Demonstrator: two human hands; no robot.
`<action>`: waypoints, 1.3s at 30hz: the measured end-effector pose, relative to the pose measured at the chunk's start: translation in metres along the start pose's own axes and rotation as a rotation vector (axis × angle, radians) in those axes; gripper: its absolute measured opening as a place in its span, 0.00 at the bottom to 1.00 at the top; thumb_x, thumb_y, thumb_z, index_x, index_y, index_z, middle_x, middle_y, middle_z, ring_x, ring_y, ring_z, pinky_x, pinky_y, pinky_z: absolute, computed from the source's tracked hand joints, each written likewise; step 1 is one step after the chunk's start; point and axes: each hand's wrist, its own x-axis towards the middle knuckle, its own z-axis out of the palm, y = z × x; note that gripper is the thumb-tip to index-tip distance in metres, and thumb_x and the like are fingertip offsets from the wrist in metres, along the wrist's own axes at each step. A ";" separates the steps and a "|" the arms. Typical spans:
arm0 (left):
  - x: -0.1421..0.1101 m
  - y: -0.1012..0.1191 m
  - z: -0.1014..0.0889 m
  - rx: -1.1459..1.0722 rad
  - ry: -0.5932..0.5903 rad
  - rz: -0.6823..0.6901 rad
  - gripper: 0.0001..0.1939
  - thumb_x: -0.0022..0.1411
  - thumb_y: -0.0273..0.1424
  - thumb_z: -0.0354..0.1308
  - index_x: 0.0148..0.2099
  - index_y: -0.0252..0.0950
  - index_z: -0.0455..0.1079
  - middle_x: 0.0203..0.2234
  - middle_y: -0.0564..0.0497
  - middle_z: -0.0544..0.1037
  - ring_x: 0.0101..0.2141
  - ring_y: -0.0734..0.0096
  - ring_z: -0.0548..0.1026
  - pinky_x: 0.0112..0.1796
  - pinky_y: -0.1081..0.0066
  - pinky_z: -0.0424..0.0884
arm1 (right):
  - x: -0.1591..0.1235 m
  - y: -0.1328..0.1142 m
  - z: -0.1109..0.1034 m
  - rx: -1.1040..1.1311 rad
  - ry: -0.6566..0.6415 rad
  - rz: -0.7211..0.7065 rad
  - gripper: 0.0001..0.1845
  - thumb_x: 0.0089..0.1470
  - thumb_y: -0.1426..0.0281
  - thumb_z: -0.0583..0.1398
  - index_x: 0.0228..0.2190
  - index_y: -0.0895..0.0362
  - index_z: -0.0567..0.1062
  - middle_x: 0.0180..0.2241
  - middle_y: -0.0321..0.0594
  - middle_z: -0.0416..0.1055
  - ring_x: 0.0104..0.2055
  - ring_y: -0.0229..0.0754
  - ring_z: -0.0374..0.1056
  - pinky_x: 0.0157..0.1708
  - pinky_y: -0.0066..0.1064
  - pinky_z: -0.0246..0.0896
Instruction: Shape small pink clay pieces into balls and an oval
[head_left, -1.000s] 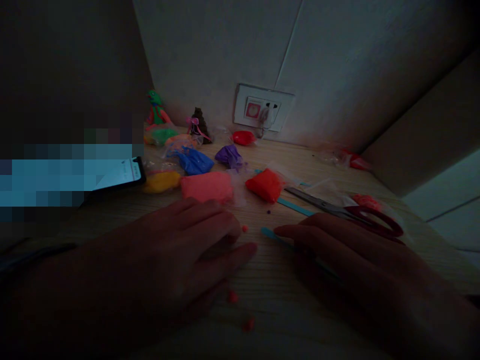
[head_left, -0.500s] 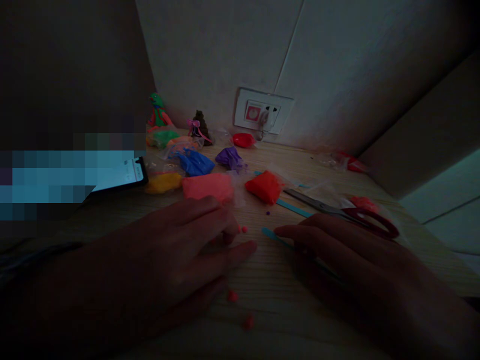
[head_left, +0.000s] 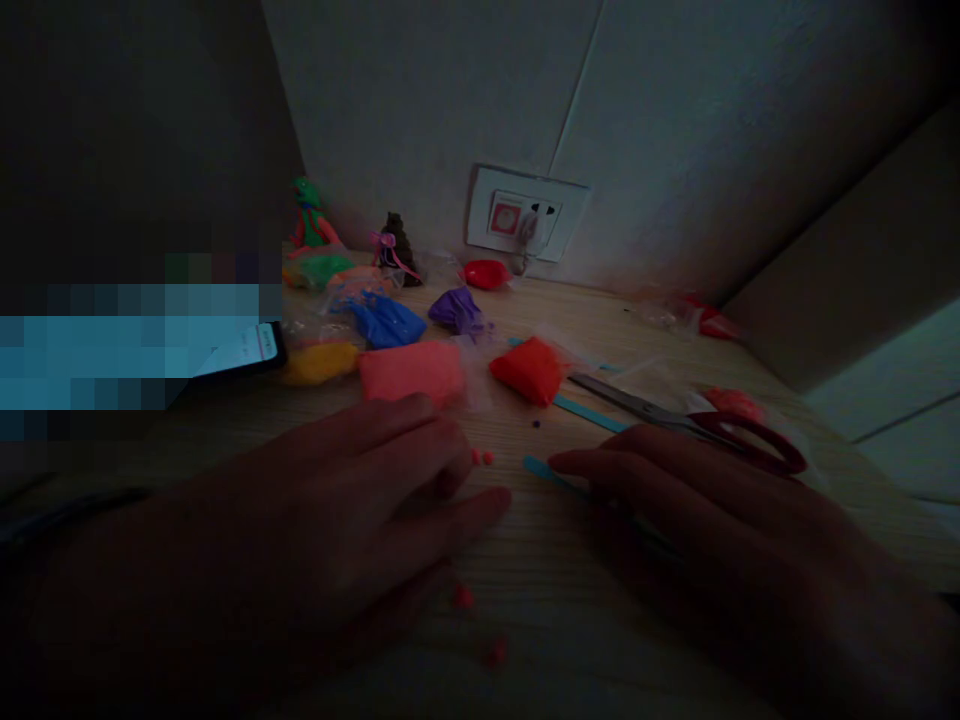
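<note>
Strip diagonal, tip leftward and away

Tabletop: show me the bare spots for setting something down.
Between the left hand and right hand, right of the red bits. Another: behind the scissors, between the purple packet and far-right red packet. Crowded: back left, around the blue packet.

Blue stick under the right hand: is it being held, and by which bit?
The right hand covers the blue stick behind its visible tip; whether the fingers grip it can't be told.
</note>
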 end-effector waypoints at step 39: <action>0.001 0.003 -0.002 -0.060 0.024 -0.019 0.20 0.87 0.28 0.38 0.52 0.41 0.73 0.41 0.53 0.78 0.38 0.65 0.77 0.39 0.65 0.69 | 0.003 -0.001 -0.003 0.010 -0.030 0.012 0.19 0.67 0.85 0.52 0.42 0.54 0.77 0.38 0.39 0.83 0.33 0.41 0.79 0.31 0.28 0.72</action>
